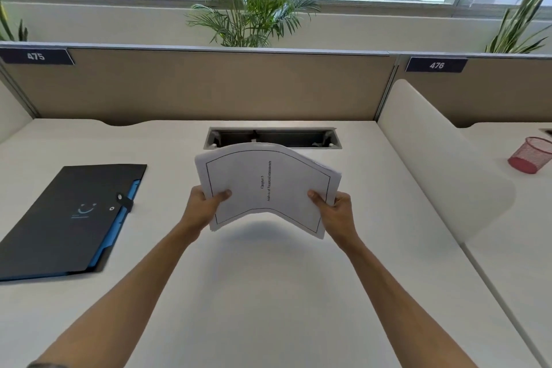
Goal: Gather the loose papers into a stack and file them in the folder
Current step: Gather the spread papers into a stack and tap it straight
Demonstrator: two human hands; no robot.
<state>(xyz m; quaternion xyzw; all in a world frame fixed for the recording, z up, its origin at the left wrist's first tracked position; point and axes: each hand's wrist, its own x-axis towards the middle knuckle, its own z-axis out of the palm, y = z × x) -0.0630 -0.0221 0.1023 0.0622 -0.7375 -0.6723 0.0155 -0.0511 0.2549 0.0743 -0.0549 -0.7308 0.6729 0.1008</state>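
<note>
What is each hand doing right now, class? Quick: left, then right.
Left hand: closed on the left edge of the paper stack, held above the desk.
Right hand: closed on the right edge of the same stack.

Both hands up over the desk (268, 293), gripping 1 stack of papers (265, 188) off the surface. Left hand (206, 203) pinches the left edge, right hand (334, 209) the right edge, thumbs on top. Stack bows upward in the middle; sheet edges slightly fanned at right. Black folder (65, 218) lies flat at left, shut, blue tabs showing. Red mesh cup (530, 155) on the far-right desk. Partition tags read 475, 476.
</note>
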